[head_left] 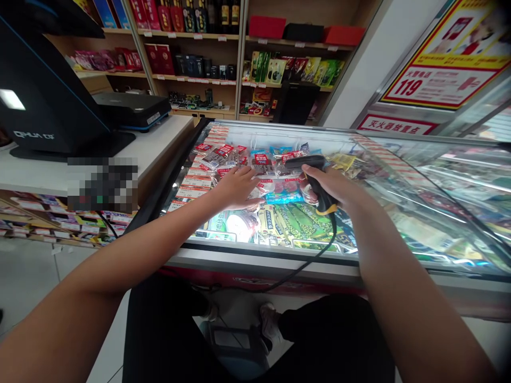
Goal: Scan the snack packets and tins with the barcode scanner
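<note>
My right hand is wrapped round the grip of a black and yellow barcode scanner, its head turned left above the snack packets. The scanner's black cable drops over the front of the glass-topped freezer. My left hand is spread palm down over the left part of the packets, fingers and thumb apart. Clear packets with red labels lie on the glass around both hands. Whether the left fingertips press on a packet cannot be made out. Green and yellow packages show beneath the glass.
At left, a counter carries a dark checkout terminal and a flat black device. Price labels line the freezer's left side. Stocked shelves stand behind. A stool is between my legs.
</note>
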Tool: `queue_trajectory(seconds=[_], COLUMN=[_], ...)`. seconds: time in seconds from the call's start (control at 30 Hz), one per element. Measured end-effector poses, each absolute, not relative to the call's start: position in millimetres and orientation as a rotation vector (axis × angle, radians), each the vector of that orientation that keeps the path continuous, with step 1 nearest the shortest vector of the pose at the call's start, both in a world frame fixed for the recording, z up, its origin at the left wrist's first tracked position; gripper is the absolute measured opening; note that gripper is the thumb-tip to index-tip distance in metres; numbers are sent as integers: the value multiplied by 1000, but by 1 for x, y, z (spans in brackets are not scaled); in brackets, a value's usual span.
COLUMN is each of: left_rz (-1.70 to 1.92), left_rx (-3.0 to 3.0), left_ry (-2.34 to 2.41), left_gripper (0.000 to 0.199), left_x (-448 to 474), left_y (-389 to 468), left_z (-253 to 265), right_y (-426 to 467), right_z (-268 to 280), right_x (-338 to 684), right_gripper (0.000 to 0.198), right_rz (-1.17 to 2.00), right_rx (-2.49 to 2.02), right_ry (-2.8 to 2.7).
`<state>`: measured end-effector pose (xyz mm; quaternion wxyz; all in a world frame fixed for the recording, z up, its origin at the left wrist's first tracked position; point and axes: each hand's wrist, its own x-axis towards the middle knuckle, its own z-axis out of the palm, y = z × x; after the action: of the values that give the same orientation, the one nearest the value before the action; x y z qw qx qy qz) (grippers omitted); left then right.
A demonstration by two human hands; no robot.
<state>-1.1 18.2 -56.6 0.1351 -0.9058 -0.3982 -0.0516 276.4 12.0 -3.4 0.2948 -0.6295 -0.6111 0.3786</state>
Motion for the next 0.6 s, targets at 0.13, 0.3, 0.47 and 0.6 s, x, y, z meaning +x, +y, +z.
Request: queue_trajectory(seconds=[0.13,0.3,0.47,0.6], left_rz=[-171,-182,-136,-20], left_rx=[-2589,-2647,-2898,-2935], left_ry=[-1193,-1158,-949,-918], left_gripper=[78,77,78,86], left_x=[-9,-13,7,23], left_y=[22,26,18,14], left_z=[-57,-57,-54,-61], right_y=[25,37,29,23], right_z=[-2,-9,-15,-12], right_x=[275,267,259,258], right_gripper=[40,42,43,34], right_rz=[635,560,822,1080], right_rx=[-1884,-1836,-1685,-1584], right_ry=[-1637,-1939,-1904,-1560])
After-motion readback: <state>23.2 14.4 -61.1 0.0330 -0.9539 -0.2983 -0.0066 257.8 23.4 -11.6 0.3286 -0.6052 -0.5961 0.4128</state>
